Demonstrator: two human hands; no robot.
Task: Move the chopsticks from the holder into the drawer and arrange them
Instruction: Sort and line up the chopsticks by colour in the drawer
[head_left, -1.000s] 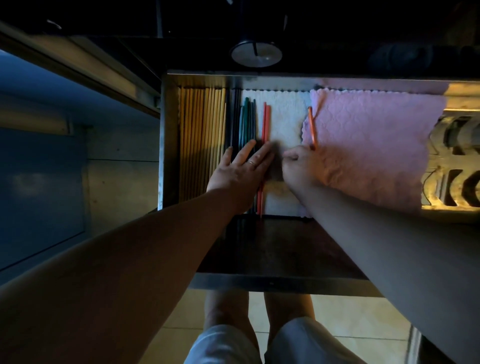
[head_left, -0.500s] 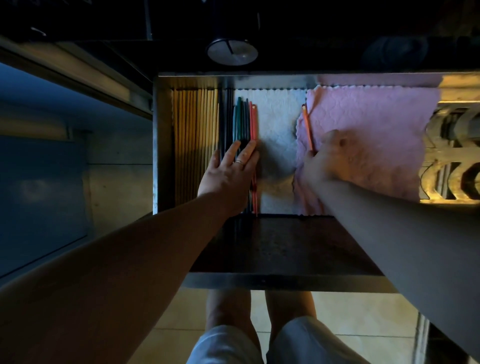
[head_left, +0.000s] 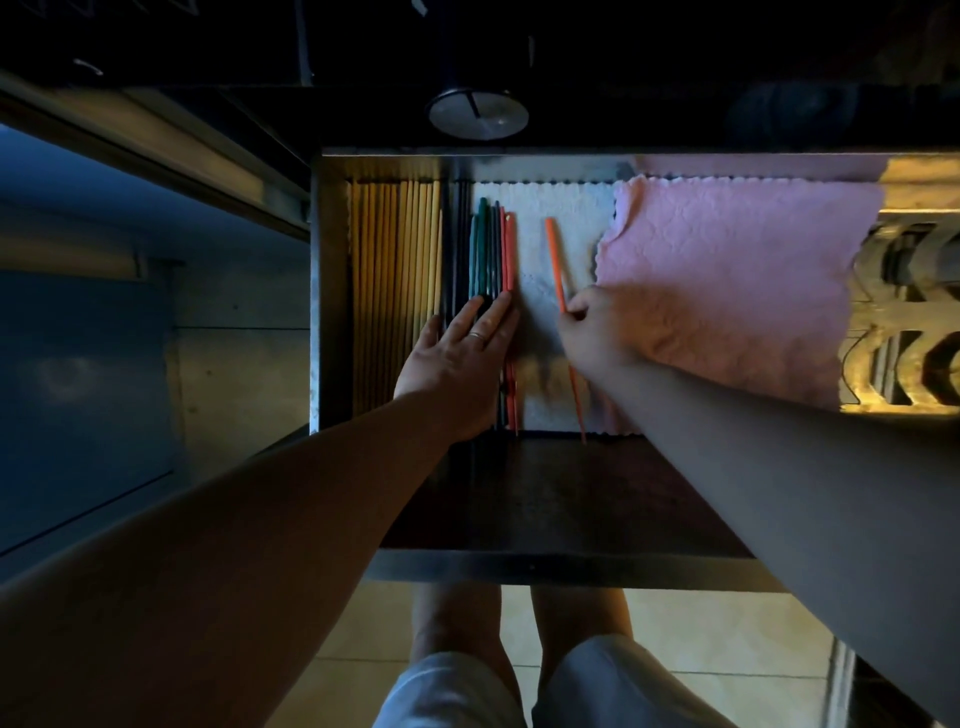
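The open drawer (head_left: 328, 291) holds rows of chopsticks laid lengthwise: wooden chopsticks (head_left: 397, 270) at the left, then dark ones, green ones (head_left: 480, 244) and red ones (head_left: 509, 249). My left hand (head_left: 462, 358) lies flat with straight fingers on the green and red group. A single orange chopstick (head_left: 555, 260) lies on the white cloth (head_left: 540, 218). My right hand (head_left: 597, 332) pinches it near its middle, and its thin end sticks out below the hand. The holder (head_left: 478, 111) stands above the drawer on the dark counter.
A pink cloth (head_left: 727, 270) covers the right half of the drawer, with a shiny patterned metal rack (head_left: 909, 322) at its right end. The drawer's dark front section (head_left: 561, 493) lies nearest me. My legs and a tiled floor show below.
My right hand moved the orange chopstick left, off the pink cloth's edge onto the white cloth. The pink cloth's left edge shifted right. My left hand stayed flat on the coloured chopsticks.
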